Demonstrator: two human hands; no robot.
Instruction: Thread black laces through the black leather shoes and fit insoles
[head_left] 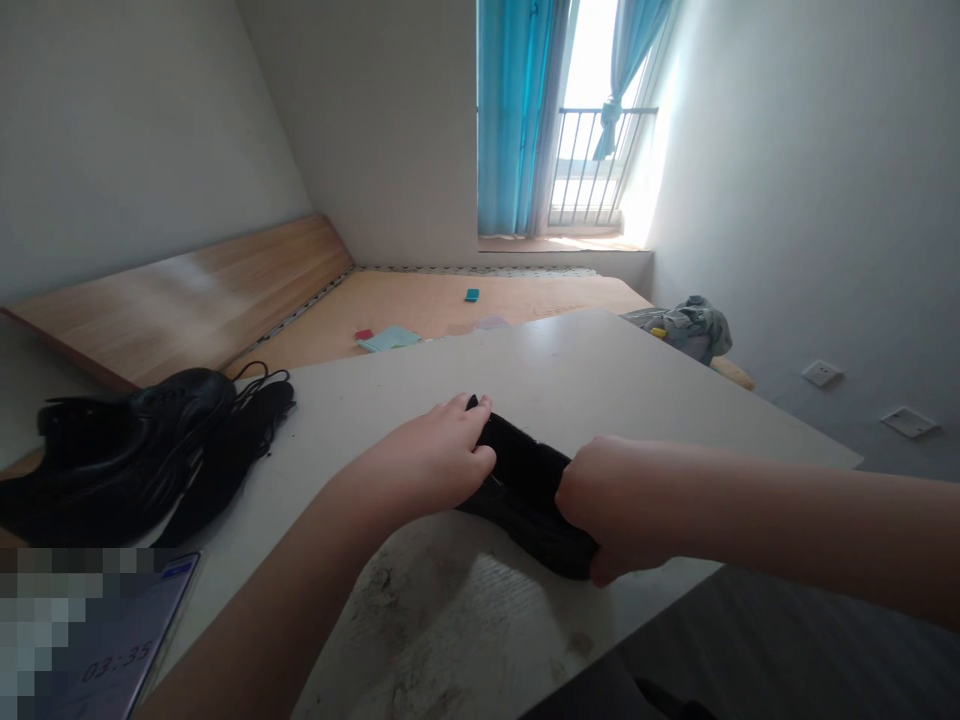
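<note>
So the black shoe [536,540] (pretty sure it's a shoe, the thing's so dark that detail gets lost) is over the near part of the worktop [555,350], tilted, with a hand at each end. Left hand [450,455] has its fingers hooked over the far-left end, thumb lying apart from them on the near side, so it's pinching the edge. Right hand [611,500] is curled almost into a fist around the other end; can't tell how those fingers sit underneath. My guess is the two-ended hold is there to stop it twisting or skidding. Containers-wise, it's basically footwear: the black sneaker [142,440] off to the left has its collar opening showing, but it's too dark in there to say if anything's inside. A flat black piece, maybe an insole [232,455], lies right beside it with loose laces [259,372] behind. Probably parked there to leave elbow room. The phone [161,620] in the near-left corner reads 03:35, likely put face up so it's readable at a glance.
</note>
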